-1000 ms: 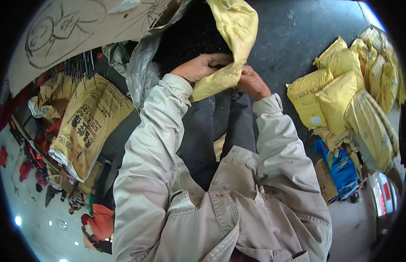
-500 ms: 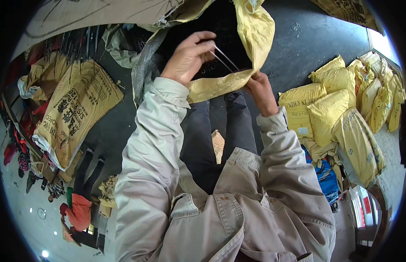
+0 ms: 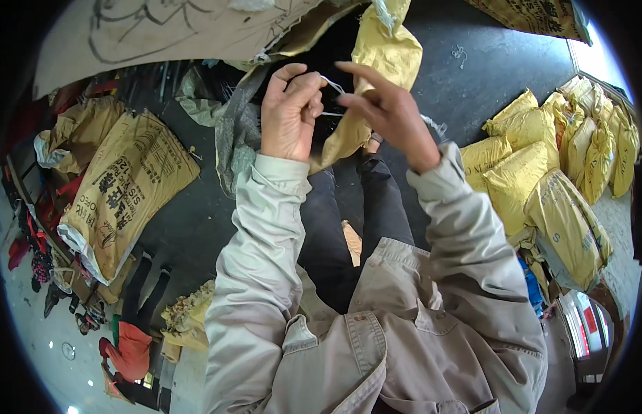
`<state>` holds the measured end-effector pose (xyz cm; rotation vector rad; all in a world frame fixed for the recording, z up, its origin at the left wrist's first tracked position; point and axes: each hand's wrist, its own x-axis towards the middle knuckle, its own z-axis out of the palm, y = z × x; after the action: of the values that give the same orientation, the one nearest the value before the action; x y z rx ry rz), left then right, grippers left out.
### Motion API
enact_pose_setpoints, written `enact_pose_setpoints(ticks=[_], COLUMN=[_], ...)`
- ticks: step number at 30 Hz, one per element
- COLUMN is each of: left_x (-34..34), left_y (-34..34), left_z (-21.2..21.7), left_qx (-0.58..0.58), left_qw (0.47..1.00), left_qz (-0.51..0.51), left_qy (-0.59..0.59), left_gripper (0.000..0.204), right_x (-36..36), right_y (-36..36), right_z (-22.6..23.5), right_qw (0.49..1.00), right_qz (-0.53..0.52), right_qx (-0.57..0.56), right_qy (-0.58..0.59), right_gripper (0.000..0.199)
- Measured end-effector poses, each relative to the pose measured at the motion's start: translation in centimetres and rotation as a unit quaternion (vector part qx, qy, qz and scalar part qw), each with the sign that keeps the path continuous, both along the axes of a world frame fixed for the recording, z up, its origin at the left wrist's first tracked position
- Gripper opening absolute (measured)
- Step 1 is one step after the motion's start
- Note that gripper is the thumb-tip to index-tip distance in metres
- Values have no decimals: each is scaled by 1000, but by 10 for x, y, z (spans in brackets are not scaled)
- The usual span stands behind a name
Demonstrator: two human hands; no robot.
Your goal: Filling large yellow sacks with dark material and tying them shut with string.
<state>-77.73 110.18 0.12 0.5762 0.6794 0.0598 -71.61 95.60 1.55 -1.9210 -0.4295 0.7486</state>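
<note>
1. On the left hand (image 3: pixel 286 121), thumb and forefinger pinch the white cord (image 3: pixel 333 85), the other fingers curled.
2. On the right hand (image 3: pixel 398 121), thumb and blurred forefinger stand apart, pointing left; whether its folded fingers grip anything, I cannot tell.
3. Between the hands, the cord's upper stretch slants down rightward; a lower one lies nearly level.
4. Behind them, the yellow sack (image 3: pixel 388 55) runs lengthwise from the top edge down and leftward.
5. The left forearm rises nearly upright; the right leans inward, up and left.
</note>
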Motion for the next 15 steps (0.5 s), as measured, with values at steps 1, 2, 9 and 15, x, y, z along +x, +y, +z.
enact_pose_setpoints(ticks=[1, 2, 9, 15], left_x=[4, 6, -2, 14], left_y=[-1, 0, 16, 30], left_z=[7, 12, 16, 8], left_qx=[53, 107, 417, 895], left_qw=[998, 994, 898, 426], left_qz=[-19, -38, -141, -96], left_qy=[-2, -4, 15, -90], left_gripper=[21, 22, 20, 24], right_x=[8, 14, 36, 35], right_y=[5, 10, 14, 30], right_z=[-8, -19, -44, -84], right_qw=[1000, 999, 939, 961], right_qz=[-4, 25, 94, -56], right_qx=[5, 29, 166, 110], right_qy=[-4, -26, 287, 246], right_gripper=[19, 17, 17, 18])
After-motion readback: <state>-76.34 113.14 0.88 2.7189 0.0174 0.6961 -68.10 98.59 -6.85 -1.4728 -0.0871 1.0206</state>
